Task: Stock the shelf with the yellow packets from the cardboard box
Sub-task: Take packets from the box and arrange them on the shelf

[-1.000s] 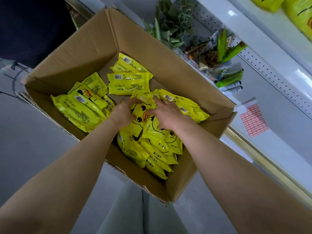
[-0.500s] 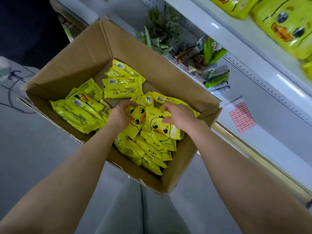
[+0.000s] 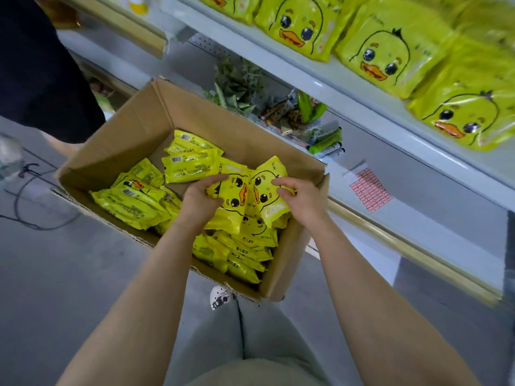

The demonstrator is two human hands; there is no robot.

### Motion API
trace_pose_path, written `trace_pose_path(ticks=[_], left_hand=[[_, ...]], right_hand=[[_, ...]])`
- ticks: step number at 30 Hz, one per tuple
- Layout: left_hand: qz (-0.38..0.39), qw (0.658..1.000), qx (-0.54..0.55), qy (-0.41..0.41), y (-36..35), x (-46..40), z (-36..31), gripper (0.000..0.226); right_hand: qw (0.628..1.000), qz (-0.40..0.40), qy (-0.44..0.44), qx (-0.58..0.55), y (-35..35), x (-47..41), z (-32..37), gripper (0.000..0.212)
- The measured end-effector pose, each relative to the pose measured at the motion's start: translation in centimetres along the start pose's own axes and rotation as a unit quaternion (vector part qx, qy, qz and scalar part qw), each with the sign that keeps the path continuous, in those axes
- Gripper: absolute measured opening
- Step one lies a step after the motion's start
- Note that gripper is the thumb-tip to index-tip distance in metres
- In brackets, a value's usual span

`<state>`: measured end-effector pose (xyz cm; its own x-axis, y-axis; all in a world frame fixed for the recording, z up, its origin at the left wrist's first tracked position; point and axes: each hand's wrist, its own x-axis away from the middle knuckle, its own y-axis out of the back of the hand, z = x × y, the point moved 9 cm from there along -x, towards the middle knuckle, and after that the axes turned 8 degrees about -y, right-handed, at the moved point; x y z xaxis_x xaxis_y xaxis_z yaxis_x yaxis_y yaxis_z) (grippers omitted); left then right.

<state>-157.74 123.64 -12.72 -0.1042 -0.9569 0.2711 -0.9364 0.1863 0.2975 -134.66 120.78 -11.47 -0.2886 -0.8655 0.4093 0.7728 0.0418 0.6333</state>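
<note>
Holding two duck-face packets over the cardboard box (image 3: 133,140), one per hand. Left hand (image 3: 199,203) grips the left packet (image 3: 232,196): fingers curled over its left edge, thumb on the front face. Right hand (image 3: 299,197) grips the right packet (image 3: 269,190): fingers curled round its right edge. The two packets touch along their inner edges, both face up, duck faces tilted toward each other, raised just above the pile

Box sits open on the grey floor (image 3: 55,288), flaps up, right beside the shelf unit. Loose yellow packets (image 3: 133,204) fill the box: a stack along the left wall, mostly back side up with barcodes showing; two more (image 3: 189,162) lying flat near the far wall, back side up; a row (image 3: 242,254) standing on edge at the near right corner, directly under the hands

Upper shelf (image 3: 348,87) at top right already carries larger yellow duck packs (image 3: 387,57), lying in a row face out. Lower shelf behind the box holds a clump of green leafy packaging (image 3: 237,82) and some green and brown wrapped items (image 3: 301,112). A sheet of red price stickers (image 3: 367,189) lies on the lower shelf surface, right of the box

Another person in dark clothing (image 3: 36,65) stands at far left. Dark cable (image 3: 25,196) loops on the floor left of the box. Wearer's grey trousers (image 3: 250,330) visible at bottom centre
</note>
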Motion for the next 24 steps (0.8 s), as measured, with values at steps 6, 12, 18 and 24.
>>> trace_pose_path(ticks=[6,12,18,24], left_hand=[[0.032,0.998,0.037,-0.026,-2.8,1.8,-3.2,0.054],[0.059,0.994,0.015,-0.089,-5.1,2.7,-7.5,0.053],[0.075,0.985,0.035,-0.15,-9.5,4.3,-11.7,0.057],[0.083,0.977,0.072,-0.184,-15.1,7.5,-16.1,0.056]], right_hand=[[0.998,-0.049,-0.006,-0.049,3.9,3.0,-0.5,0.02],[0.991,-0.112,0.032,-0.07,9.8,5.7,-2.5,0.024],[0.986,-0.136,0.037,-0.09,15.7,7.5,-5.1,0.029],[0.983,-0.137,0.055,-0.113,22.2,9.2,-8.0,0.034]])
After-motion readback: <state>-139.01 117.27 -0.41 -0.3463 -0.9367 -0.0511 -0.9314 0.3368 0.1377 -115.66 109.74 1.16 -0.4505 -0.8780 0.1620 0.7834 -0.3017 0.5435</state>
